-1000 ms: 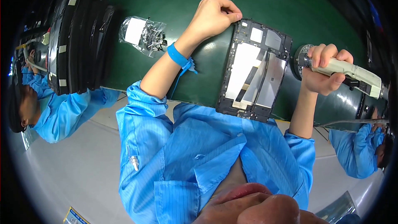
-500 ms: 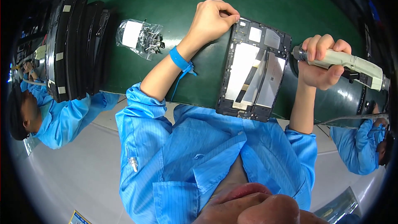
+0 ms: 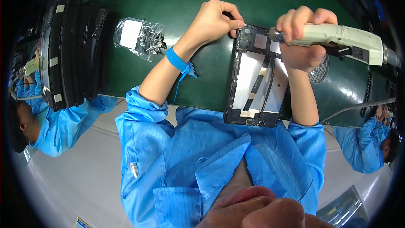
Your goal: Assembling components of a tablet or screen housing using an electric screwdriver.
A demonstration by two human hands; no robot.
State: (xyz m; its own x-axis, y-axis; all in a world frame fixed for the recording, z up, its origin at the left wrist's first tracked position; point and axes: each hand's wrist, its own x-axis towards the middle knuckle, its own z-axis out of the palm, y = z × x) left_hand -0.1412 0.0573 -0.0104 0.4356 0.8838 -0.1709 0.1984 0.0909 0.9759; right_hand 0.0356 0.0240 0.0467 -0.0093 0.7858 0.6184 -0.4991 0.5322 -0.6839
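Note:
An opened tablet chassis (image 3: 274,88), black-rimmed with silvery panels and dark strips inside, stands slightly tilted at the table's near edge. My left hand (image 3: 215,23), with a blue band at its wrist, pinches the chassis at its far left corner. In my right hand (image 3: 299,36) is a pale, pistol-shaped electric screwdriver (image 3: 354,40), its dark nose pointing left over the far right part of the chassis. The fingers wrap round the tool's body. Its tip and any contact with the chassis cannot be made out.
A round grey dotted dish (image 3: 319,71) lies right of my right wrist. To the left are a clear bag (image 3: 152,42) of small dark parts and a row of black panels (image 3: 69,55). Co-workers in blue sit at left (image 3: 63,126) and right (image 3: 358,147); a cable (image 3: 354,107) runs at right.
My right hand has moved left with the screwdriver, from beside the chassis to over its far right part. The round dish has come into sight. My left hand keeps its pinch.

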